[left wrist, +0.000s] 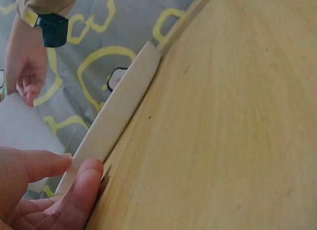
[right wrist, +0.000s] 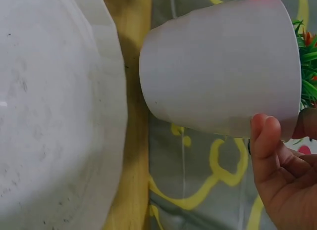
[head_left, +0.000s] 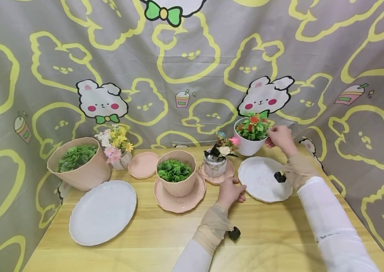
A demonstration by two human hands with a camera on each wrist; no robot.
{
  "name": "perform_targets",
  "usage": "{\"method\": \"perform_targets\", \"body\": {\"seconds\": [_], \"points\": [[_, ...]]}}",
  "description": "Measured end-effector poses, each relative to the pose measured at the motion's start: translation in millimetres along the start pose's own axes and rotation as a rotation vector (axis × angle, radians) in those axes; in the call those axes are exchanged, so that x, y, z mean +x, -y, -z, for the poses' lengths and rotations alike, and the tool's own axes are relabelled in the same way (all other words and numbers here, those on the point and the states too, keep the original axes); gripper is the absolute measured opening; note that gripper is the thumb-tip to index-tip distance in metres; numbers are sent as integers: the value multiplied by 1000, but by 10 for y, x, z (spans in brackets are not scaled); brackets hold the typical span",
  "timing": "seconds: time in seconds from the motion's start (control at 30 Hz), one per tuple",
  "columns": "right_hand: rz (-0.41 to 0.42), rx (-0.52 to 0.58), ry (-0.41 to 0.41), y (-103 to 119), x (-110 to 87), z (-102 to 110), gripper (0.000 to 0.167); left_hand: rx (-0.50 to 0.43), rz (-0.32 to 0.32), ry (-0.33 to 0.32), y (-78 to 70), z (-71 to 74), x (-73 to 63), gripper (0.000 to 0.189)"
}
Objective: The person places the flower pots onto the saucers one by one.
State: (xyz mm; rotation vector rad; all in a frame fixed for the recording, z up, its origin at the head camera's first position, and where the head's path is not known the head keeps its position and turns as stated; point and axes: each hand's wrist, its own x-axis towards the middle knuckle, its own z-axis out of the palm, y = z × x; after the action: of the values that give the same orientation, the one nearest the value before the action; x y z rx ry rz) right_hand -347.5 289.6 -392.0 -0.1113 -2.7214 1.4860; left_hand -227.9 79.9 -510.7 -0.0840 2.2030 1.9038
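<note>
At the back right, my right hand (head_left: 281, 139) pinches the rim of a white flowerpot (head_left: 249, 146) holding green leaves and red flowers (head_left: 254, 122). In the right wrist view, thumb and fingers grip that pot's wall (right wrist: 223, 67) near its top; whether its base touches the table cannot be told. In front of it lies a round white saucer (head_left: 263, 179) with a wavy rim and dark specks. My left hand (head_left: 230, 192) pinches the saucer's near left edge; the left wrist view shows thumb and fingers at its rim (left wrist: 119, 111).
Left of the saucer, a small flower pot (head_left: 215, 167) stands on a pink saucer (head_left: 230, 177). Further left are a pink pot (head_left: 177, 185) on a pink saucer (head_left: 179, 206), an unoccupied small pink saucer (head_left: 143, 165), a flower bunch (head_left: 118, 145), a large pink pot (head_left: 90, 177) and a white plate (head_left: 103, 212).
</note>
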Motion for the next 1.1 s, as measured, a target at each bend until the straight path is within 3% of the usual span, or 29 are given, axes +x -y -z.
{"method": "perform_targets", "body": {"seconds": [0.5, 1.1], "points": [[20, -110, -18, -139, -327, 375, 39, -2, 14, -3, 5, 2, 21, 27], [42, -175, 100, -454, -811, 428, 46, -3, 3, -8, 4, 0, 7, 28]]}}
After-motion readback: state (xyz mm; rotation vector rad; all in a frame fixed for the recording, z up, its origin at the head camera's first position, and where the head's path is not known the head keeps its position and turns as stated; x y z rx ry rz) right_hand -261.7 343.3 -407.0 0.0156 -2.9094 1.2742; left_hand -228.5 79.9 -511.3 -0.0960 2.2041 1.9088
